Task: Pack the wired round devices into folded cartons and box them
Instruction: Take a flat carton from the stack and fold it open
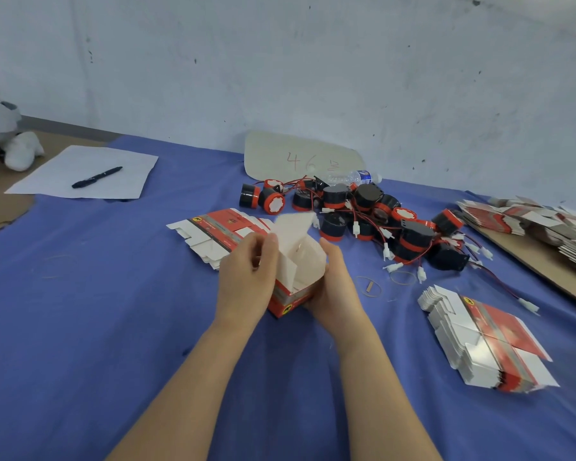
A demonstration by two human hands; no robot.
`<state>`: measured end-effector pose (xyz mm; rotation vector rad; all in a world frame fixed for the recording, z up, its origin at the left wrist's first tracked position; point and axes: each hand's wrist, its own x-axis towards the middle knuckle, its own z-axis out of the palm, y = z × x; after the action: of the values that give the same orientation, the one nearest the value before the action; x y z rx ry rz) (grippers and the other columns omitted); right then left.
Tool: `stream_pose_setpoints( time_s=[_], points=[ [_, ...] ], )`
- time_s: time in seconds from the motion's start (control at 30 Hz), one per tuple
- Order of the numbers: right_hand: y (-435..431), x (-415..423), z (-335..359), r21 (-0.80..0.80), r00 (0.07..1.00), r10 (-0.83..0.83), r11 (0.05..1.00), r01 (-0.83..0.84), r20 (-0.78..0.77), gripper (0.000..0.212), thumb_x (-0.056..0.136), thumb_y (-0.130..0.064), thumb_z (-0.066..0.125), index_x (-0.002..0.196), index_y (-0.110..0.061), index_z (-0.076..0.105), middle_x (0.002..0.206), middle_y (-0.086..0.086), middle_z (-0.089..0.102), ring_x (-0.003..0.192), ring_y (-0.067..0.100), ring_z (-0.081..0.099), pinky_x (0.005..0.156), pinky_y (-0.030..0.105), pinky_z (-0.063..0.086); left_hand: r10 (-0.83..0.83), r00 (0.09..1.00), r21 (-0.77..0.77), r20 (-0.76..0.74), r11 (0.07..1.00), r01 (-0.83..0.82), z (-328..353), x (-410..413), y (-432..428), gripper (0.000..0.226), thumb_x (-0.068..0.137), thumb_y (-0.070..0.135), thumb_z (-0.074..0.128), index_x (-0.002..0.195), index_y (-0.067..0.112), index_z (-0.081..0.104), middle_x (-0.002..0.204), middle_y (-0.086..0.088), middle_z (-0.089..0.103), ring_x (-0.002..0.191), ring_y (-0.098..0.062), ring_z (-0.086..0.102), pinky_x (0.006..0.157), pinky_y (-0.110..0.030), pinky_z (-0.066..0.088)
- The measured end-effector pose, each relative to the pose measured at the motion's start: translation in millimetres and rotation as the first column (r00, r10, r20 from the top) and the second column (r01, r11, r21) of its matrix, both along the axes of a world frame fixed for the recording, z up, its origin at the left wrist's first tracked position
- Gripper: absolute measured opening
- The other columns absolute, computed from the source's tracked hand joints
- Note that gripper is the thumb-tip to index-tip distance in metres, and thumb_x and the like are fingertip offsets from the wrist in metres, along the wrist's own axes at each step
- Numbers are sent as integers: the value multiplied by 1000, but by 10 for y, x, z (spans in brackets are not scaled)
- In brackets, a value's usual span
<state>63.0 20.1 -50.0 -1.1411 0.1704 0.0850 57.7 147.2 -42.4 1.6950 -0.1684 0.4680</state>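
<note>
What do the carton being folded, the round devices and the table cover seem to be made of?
Carton: thin paperboard, glossy red print outside, plain matt white inside; flaps fold sharply.
Round devices: likely moulded plastic, shiny black with red rims.
Table cover: probably cloth, matt blue, softly wrinkled.

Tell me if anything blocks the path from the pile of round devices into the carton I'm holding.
Nothing lies between the device pile and the carton. The carton's mouth is open, but its raised top flap stands on the far edge toward the pile, so a device would likely have to come in over it.
</note>
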Motion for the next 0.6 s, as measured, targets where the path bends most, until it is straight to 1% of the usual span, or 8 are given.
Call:
stream_pose_setpoints(
  time_s=[0.1,0.17,0.23,0.3,0.37,0.43,0.5,0.6],
  points=[
    [70,22,-17,-79,1000,7,997,-6,14,42,90,-38,51,120,-11,61,109,-1,68,99,17,63,86,32,49,160,987,-89,-29,983,-162,-18,68,37,39,98,41,42,70,16,48,62,6,53,58,-3,49,50,-14,37],
    [116,16,-46,-255,1000,-7,967,13,27,31,90,-26,55,119,-17,62,115,2,68,107,20,63,96,39,50,198,978,-72,-59,977,-202,-60,103,30,34,99,42,39,84,15,52,71,7,55,66,-7,52,53,-16,38],
    [142,3,-67,-467,994,-12,882,60,106,34,89,-11,51,120,-22,60,120,3,65,110,22,60,98,40,49,225,972,-39,-67,973,-228,-110,114,21,26,100,39,41,97,16,54,82,10,59,75,-10,55,62,-24,45],
    [153,-3,-80,-554,984,-1,826,100,176,43,87,-3,44,115,-31,59,113,-3,64,102,16,61,87,30,54,223,970,-36,-97,973,-227,-148,124,24,28,97,37,49,113,14,54,101,7,60,89,-13,55,74,-29,48],
    [159,-3,-72,-559,970,-18,815,155,242,48,86,2,41,110,-35,59,105,-10,65,90,8,60,75,21,52,189,973,-56,-132,979,-198,-176,138,28,34,93,37,57,120,17,51,112,6,58,98,-12,55,81,-30,49],
    [170,7,-54,-495,953,-80,840,222,293,48,87,5,40,103,-34,62,100,-14,66,86,6,60,73,19,50,76,983,-160,-168,982,-103,-189,145,4,35,89,34,64,117,23,48,114,9,59,99,-9,58,79,-25,50],
    [186,-1,-41,-413,937,-130,872,264,325,45,89,5,41,99,-32,66,101,-11,68,90,7,61,77,22,51,-176,953,-341,-245,936,85,-181,132,-22,40,87,32,66,123,22,50,118,9,62,99,-8,63,76,-23,53],
    [178,-20,-26,-333,919,-146,901,277,367,38,93,-1,47,91,-32,68,95,-14,71,92,6,63,79,24,52,-466,809,-484,-359,834,266,-200,133,0,44,90,33,63,132,29,51,123,4,64,109,-17,63,92,-41,54]
  ],
)
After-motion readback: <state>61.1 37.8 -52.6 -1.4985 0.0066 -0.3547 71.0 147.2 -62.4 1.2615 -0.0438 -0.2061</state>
